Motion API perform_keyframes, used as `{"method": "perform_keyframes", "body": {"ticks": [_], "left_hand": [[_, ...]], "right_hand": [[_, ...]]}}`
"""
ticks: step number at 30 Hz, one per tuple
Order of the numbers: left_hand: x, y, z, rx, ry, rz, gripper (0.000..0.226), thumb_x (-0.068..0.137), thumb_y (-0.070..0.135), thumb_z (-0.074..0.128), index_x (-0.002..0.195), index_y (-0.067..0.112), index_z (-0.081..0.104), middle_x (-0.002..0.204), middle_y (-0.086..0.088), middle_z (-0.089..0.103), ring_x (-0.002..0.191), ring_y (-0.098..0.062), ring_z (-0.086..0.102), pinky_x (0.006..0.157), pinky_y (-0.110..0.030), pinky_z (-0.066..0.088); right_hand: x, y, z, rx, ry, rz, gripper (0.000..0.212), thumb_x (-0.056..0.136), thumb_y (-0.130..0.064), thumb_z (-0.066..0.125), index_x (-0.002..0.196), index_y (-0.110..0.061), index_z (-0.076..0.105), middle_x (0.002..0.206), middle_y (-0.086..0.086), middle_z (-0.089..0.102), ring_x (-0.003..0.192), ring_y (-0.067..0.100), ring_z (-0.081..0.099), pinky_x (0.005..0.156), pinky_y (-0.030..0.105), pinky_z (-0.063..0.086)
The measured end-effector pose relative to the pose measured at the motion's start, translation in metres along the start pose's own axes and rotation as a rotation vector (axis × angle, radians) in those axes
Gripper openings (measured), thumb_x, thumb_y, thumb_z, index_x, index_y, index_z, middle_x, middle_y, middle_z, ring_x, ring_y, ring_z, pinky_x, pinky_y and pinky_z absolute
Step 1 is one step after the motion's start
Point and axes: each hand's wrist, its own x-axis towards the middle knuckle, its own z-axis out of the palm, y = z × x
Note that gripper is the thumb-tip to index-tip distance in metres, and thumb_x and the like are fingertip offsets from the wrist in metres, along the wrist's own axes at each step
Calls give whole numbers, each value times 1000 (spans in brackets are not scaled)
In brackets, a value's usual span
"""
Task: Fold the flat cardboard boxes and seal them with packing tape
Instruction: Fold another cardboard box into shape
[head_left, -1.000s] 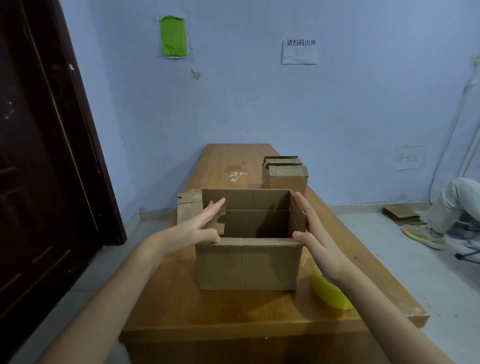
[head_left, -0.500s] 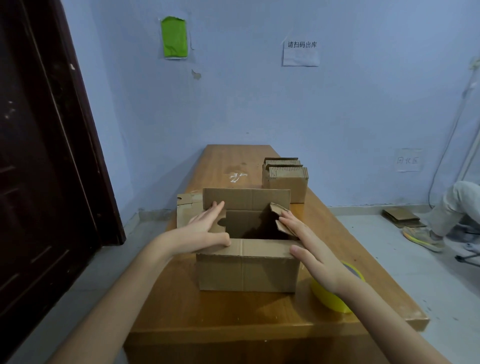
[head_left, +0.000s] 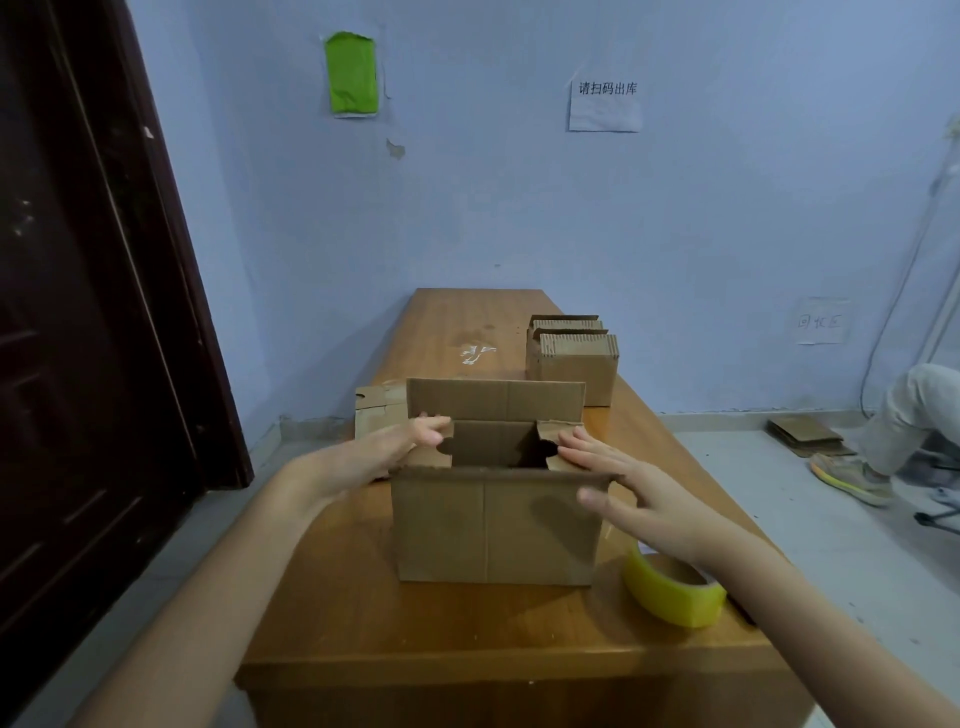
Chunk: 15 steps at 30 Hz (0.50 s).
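Note:
An upright brown cardboard box (head_left: 493, 525) stands on the wooden table (head_left: 426, 629), its top open. My left hand (head_left: 410, 441) lies flat on the left side flap, pressed inward over the opening. My right hand (head_left: 618, 478) lies flat, fingers spread, on the right side flap, also folded inward. The far flap stands upright and the near flap hangs level with the front wall. A roll of yellowish packing tape (head_left: 672, 592) rests on the table just right of the box, under my right forearm.
A stack of flat cardboard boxes (head_left: 574, 358) stands farther back on the right of the table. Another cardboard piece (head_left: 376, 415) sits behind the box at left. A dark door (head_left: 93, 312) is at left; a seated person's leg (head_left: 904, 421) and cardboard on the floor are at right.
Both hands moved from the box's outer sides onto the side flaps and pushed them down inward over the opening.

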Motion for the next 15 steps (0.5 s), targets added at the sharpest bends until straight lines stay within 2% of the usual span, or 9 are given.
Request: {"method": "perform_keyframes", "body": {"ticks": [2, 3, 5, 6, 7, 8, 10, 12, 15], "left_hand": [[-8, -10, -12, -254, -65, 98, 96, 63, 88, 37, 144, 37, 35, 150, 16, 31, 139, -6, 26, 116, -33, 16], [-13, -14, -17, -305, -86, 114, 83, 72, 82, 35, 141, 37, 40, 148, 14, 37, 139, -7, 30, 117, -36, 16], [-13, -15, -18, -230, -61, 98, 59, 86, 71, 34, 136, 40, 47, 143, 14, 45, 136, -8, 35, 117, -42, 20], [-11, -14, -16, -159, -33, 80, 52, 88, 67, 41, 133, 40, 49, 137, 17, 51, 131, -5, 41, 114, -38, 28], [-11, -10, -11, -114, 10, 74, 46, 87, 60, 51, 127, 37, 53, 127, 19, 59, 122, -1, 51, 106, -28, 39], [-11, -6, -5, -108, 66, 93, 37, 87, 50, 56, 120, 32, 57, 115, 21, 65, 111, 1, 58, 93, -18, 46], [-8, -3, 7, -182, 210, 147, 21, 89, 30, 58, 110, 24, 61, 101, 15, 71, 98, -3, 65, 76, -14, 51], [-6, -9, 16, -285, 371, 209, 19, 87, 18, 62, 106, 20, 63, 99, 6, 71, 95, -6, 65, 73, -16, 52], [0, -18, 31, -408, 545, 266, 25, 85, 9, 66, 108, 18, 62, 112, 10, 67, 108, -1, 59, 91, -24, 49]], "right_hand": [[1, -1, 3, 195, 74, 63, 34, 86, -52, 43, 119, -51, 49, 128, -40, 42, 120, -23, 35, 102, 8, 33], [2, -1, 5, 252, 116, 80, 29, 87, -47, 43, 114, -48, 54, 121, -36, 52, 113, -20, 45, 96, 9, 41], [4, 0, 8, 294, 181, 76, 25, 88, -42, 45, 109, -42, 59, 111, -28, 61, 107, -11, 53, 87, 10, 46], [5, 1, 9, 300, 200, 68, 24, 88, -42, 47, 108, -40, 61, 109, -25, 63, 107, -7, 55, 87, 12, 47], [5, 1, 9, 311, 217, 60, 24, 88, -41, 48, 107, -37, 62, 107, -23, 65, 107, -4, 56, 86, 14, 49], [6, 2, 9, 324, 233, 52, 25, 87, -41, 50, 107, -34, 64, 106, -21, 66, 105, -1, 58, 85, 17, 50], [6, 2, 9, 347, 252, 40, 30, 85, -40, 53, 109, -27, 66, 105, -15, 68, 103, 4, 61, 83, 21, 51], [8, 4, 10, 336, 273, 51, 37, 83, -43, 56, 113, -23, 64, 112, -12, 66, 107, 6, 59, 90, 28, 52], [13, 7, 10, 349, 315, 134, 43, 83, -37, 63, 122, -23, 49, 136, -10, 47, 123, 9, 46, 101, 24, 43]]}}
